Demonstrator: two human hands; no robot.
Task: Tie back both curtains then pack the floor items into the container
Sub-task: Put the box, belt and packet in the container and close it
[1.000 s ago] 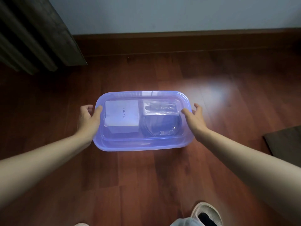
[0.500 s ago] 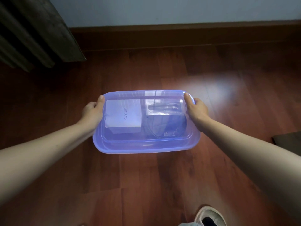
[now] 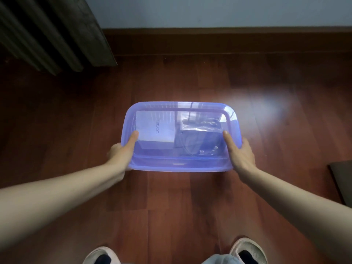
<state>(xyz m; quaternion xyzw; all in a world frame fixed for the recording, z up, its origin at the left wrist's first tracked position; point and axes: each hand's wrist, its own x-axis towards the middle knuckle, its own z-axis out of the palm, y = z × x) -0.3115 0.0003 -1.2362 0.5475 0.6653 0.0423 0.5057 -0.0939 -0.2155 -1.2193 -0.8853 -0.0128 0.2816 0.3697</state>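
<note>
A translucent purple plastic container (image 3: 181, 165) hangs in the middle of the head view, above the wooden floor, tilted a little toward me. My left hand (image 3: 122, 152) grips its left end, thumb over the rim. My right hand (image 3: 239, 152) grips the right end the same way. Inside lie a white box (image 3: 154, 128) on the left and a clear plastic bag with dark cables (image 3: 202, 130) on the right. A dark curtain (image 3: 47, 31) hangs at the top left, its lower edge just above the floor.
A brown skirting board (image 3: 228, 41) runs along the wall behind the container. A dark mat corner (image 3: 342, 180) shows at the right edge. My two slippered feet (image 3: 247, 252) stand at the bottom of the view on the red-brown floor (image 3: 171, 216).
Both hands closed round the container's ends and lifted it off the floor toward me. My view rose, and both feet came into sight.
</note>
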